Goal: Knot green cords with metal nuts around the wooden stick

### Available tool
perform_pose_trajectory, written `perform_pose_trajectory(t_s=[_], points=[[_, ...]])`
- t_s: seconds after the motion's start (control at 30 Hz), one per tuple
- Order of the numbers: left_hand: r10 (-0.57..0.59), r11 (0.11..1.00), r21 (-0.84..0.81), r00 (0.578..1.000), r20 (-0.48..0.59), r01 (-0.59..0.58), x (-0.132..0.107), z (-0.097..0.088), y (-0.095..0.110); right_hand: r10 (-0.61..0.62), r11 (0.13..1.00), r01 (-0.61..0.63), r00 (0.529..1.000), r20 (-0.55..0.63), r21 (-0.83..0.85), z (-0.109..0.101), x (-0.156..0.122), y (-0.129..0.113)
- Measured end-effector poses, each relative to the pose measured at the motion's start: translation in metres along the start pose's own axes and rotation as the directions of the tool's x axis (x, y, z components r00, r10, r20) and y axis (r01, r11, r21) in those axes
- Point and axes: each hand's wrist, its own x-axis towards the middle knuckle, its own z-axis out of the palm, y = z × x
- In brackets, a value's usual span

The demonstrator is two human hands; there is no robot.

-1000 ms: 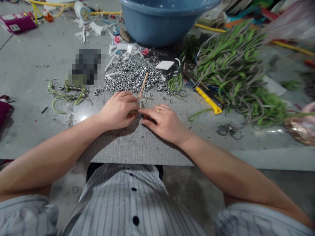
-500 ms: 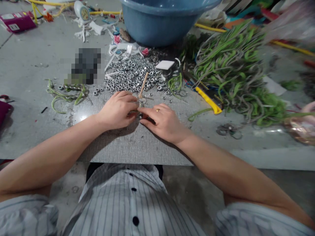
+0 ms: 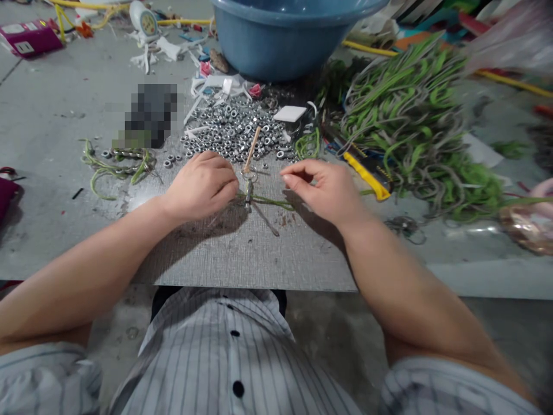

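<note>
My left hand (image 3: 205, 187) is closed, its fingers curled at the left end of a thin green cord (image 3: 272, 201) that runs under the fingertips. My right hand (image 3: 324, 190) hovers just above the cord's other end, thumb and forefinger slightly apart, with nothing visible between them. Between the hands, the cord crosses a small column of metal nuts (image 3: 248, 193) on the table. A metal ring (image 3: 249, 174) and a thin wooden stick (image 3: 252, 148) adjoin its top. A slim pin-like shape (image 3: 266, 221) slants below; whether it is a shadow I cannot tell.
Loose nuts (image 3: 233, 127) lie heaped beyond my hands, before a blue basin (image 3: 280, 43). Rightward are a yellow box cutter (image 3: 366, 174) and a tangle of green and grey cords (image 3: 401, 115). Knotted cords with nuts (image 3: 121, 164) lie left. Another person's hand (image 3: 545, 193) shows at the right edge.
My right hand has drawn away to the right from my left hand, and its fingers have parted. The nut column and cord between them are now uncovered. My left hand has shifted slightly left.
</note>
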Motion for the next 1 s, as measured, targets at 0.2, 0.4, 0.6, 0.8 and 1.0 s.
perform_pose_trajectory(t_s=[0.2, 0.4, 0.6, 0.8, 1.0], points=[[-0.138, 0.988, 0.074, 0.99, 0.04, 0.135, 0.0, -0.012, 0.0, 0.004, 0.998, 0.012, 0.971, 0.241, -0.067, -0.014, 0.005, 0.009], [-0.275, 0.952, 0.209, 0.927, 0.256, 0.225, 0.001, -0.025, 0.001, -0.008, 0.996, 0.031, 0.959, 0.282, -0.08, -0.013, 0.003, 0.004], [-0.171, 0.971, 0.213, 0.94, 0.295, 0.11, -0.006, -0.029, -0.008, -0.054, 0.994, 0.075, 0.971, 0.233, -0.081, -0.005, 0.001, 0.001], [-0.143, 0.961, 0.268, 0.944, 0.296, 0.061, -0.005, -0.022, -0.008, -0.096, 0.991, 0.113, 0.97, 0.222, -0.065, -0.001, -0.001, 0.0], [-0.23, 0.972, 0.028, 0.934, 0.273, 0.232, 0.001, -0.02, 0.0, -0.146, 0.988, 0.152, 0.979, 0.139, -0.036, 0.0, -0.002, -0.001]])
